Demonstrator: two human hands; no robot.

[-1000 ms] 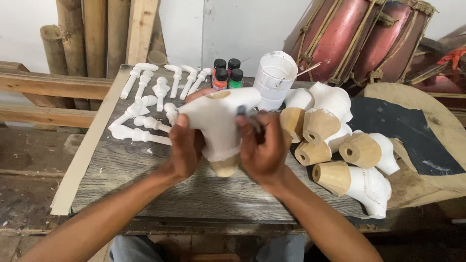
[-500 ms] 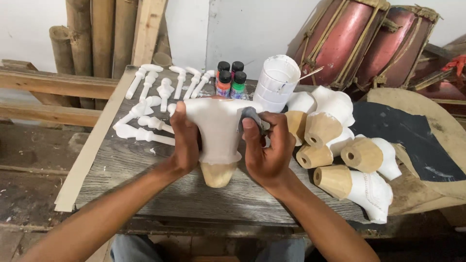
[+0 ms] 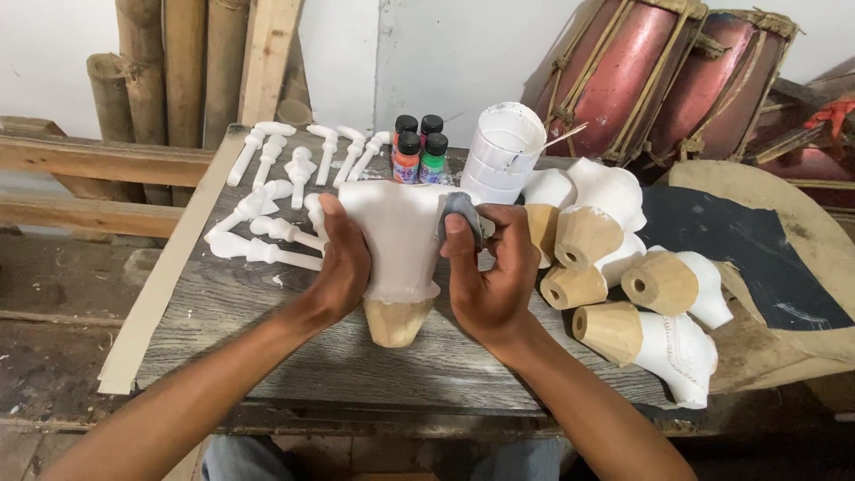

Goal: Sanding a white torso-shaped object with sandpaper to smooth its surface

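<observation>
My left hand [image 3: 343, 263] grips the left side of a white-coated wooden figure body [image 3: 398, 240], held upright with its bare wooden base [image 3: 396, 322] near the table. Against the body's right side my right hand [image 3: 488, 267] presses a small grey piece of sandpaper [image 3: 460, 212] with the fingertips. Both hands hold the piece above the grey wooden table [image 3: 267, 338].
Several white limb-shaped parts [image 3: 276, 200] lie at the left back. Small paint bottles [image 3: 419, 147] and a white cup stack [image 3: 504, 153] stand behind. Several white and wood bodies [image 3: 641, 285] lie at the right. Red drums [image 3: 659, 80] lean behind; bamboo poles [image 3: 160, 62] stand at the left.
The white body has been turned from tilted to upright, wooden base down. My right hand has shifted the sandpaper up along its right side.
</observation>
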